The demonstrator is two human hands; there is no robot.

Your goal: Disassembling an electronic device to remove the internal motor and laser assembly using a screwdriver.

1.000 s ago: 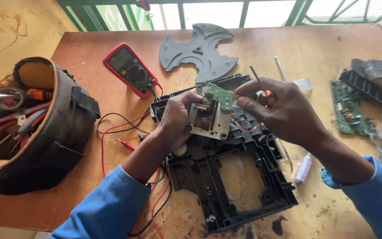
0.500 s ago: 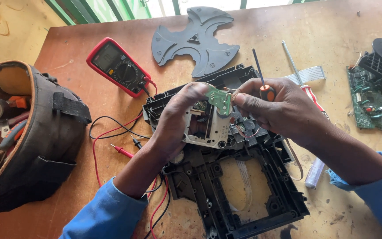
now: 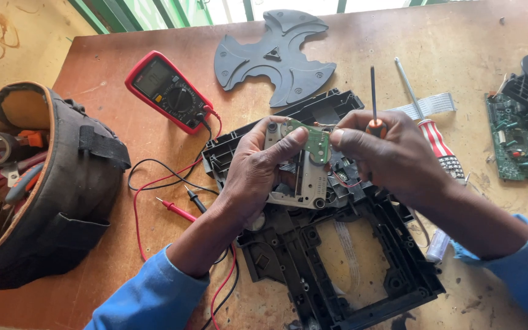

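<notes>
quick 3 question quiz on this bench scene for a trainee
1. True or false: the multimeter lies left of the black frame.
2. Which hand holds the black screwdriver?
3. The small green board is: A) flat on the table B) pinched by both hands over the metal assembly C) in the tool bag

Key: 1 true. 2 the right hand. 3 B, with the left hand also gripping the assembly.
</notes>
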